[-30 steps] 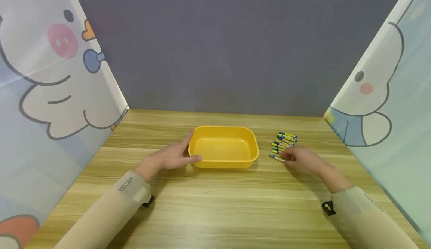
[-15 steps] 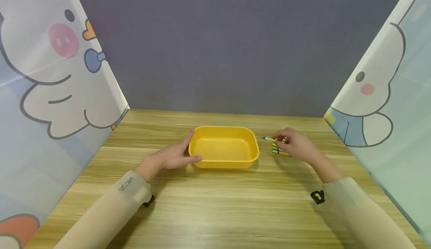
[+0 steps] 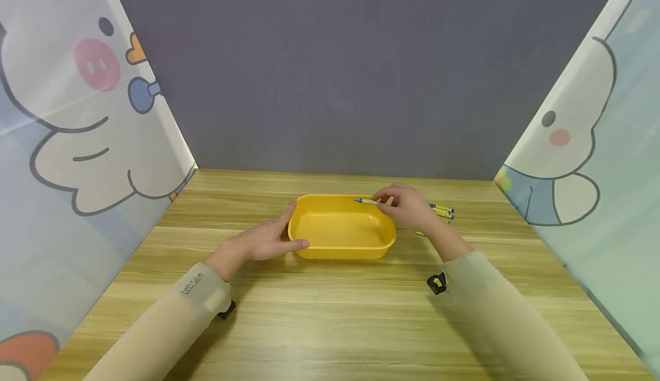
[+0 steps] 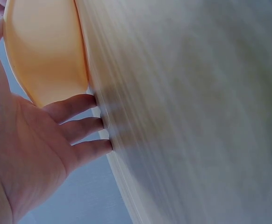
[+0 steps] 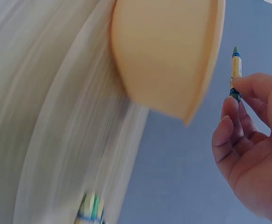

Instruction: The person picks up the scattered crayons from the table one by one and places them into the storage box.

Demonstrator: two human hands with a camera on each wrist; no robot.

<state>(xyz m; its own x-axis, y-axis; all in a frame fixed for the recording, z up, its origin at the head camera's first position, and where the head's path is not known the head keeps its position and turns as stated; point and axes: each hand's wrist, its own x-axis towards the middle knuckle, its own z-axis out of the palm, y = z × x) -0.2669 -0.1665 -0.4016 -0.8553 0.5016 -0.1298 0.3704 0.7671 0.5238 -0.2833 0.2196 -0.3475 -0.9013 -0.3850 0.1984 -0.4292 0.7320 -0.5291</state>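
Observation:
A yellow plastic bin (image 3: pixel 340 252) stands on the table in the head view. My left hand (image 3: pixel 263 240) rests on its left end, thumb and index finger spread along the rim. In the left wrist view the other fingers (image 4: pixel 82 128) reach fairly straight down the bin's outer side to the tabletop. My right hand (image 3: pixel 409 206) pinches a crayon (image 3: pixel 364 201) with a blue-green tip and pale wrapper, above the bin's far right corner. The right wrist view shows this crayon (image 5: pixel 237 70) between thumb and fingers, higher than the rim.
Several more crayons (image 3: pixel 442 209) lie right of the bin, partly hidden behind my right hand and wrist. A dark grey panel (image 3: pixel 330 83) closes off the table's back. Cartoon-printed curtains (image 3: pixel 103 157) flank both sides.
My right hand has gone from the near side of the crayon pile, up and leftward, to over the bin, carrying the crayon. The left hand and the bin stay put.

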